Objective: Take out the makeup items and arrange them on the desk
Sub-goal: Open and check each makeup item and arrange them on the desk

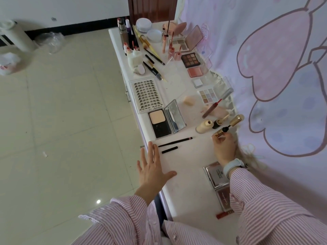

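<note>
Right hand pinches the mascara tube near the tabletop's far edge, apparently placing it; left hand is spread flat; letting go seems next.

**Makeup spread out on the tabletop**

A black and gold tube is pinched in the right hand. An open powder case lies flat beside a lash tray. A black pencil lies near its cap.

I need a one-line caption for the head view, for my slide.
Right hand holds a black-and-gold tube over the cluttered white desk; left hand rests open near an eyeliner pencil.
</note>
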The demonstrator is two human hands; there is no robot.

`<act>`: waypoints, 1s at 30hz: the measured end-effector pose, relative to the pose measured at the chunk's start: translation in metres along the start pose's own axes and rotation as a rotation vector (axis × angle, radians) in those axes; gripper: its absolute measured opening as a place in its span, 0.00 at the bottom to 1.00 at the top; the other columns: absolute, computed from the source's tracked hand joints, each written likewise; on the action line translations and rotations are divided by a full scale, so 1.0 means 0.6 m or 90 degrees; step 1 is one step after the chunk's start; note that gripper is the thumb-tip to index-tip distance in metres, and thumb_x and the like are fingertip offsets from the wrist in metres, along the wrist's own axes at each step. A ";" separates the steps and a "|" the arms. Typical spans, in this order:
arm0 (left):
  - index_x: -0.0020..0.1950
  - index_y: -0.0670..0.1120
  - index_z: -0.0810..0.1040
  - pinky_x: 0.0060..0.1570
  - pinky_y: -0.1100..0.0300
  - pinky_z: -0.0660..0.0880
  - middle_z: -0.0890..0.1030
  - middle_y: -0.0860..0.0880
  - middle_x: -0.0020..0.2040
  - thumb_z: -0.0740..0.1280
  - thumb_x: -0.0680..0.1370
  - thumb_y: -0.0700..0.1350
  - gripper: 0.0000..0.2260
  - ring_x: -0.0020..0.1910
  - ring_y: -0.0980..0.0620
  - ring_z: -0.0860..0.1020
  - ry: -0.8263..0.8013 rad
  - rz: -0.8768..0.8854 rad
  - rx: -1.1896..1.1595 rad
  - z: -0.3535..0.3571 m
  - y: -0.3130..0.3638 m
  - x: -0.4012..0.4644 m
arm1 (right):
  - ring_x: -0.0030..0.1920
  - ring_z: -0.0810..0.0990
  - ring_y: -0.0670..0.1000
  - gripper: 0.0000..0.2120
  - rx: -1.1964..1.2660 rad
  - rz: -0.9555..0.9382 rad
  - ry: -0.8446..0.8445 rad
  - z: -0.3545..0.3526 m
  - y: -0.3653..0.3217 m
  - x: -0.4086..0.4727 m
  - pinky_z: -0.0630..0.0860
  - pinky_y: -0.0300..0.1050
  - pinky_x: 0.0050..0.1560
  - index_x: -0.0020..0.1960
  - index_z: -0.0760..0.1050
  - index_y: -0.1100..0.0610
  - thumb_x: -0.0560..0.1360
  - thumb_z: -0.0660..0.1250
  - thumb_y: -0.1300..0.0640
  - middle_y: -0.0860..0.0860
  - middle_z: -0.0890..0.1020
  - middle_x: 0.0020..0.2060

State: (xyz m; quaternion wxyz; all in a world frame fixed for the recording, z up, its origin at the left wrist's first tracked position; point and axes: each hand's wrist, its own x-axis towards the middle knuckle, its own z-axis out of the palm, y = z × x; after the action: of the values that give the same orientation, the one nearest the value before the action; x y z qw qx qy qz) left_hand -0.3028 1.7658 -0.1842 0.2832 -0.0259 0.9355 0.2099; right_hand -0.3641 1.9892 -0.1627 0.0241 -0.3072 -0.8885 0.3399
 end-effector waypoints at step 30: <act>0.76 0.49 0.41 0.71 0.45 0.50 0.37 0.54 0.76 0.65 0.73 0.60 0.43 0.74 0.45 0.38 0.039 0.012 -0.101 -0.018 0.000 -0.006 | 0.59 0.68 0.51 0.19 0.008 -0.116 -0.135 -0.052 0.053 -0.152 0.70 0.37 0.56 0.60 0.71 0.51 0.70 0.68 0.58 0.54 0.66 0.60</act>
State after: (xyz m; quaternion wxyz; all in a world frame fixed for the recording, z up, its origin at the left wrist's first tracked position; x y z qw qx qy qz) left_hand -0.3054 1.7613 -0.1739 0.2499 -0.0459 0.9242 0.2851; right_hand -0.2656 1.9749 -0.1434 -0.0373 -0.1878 -0.9082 0.3721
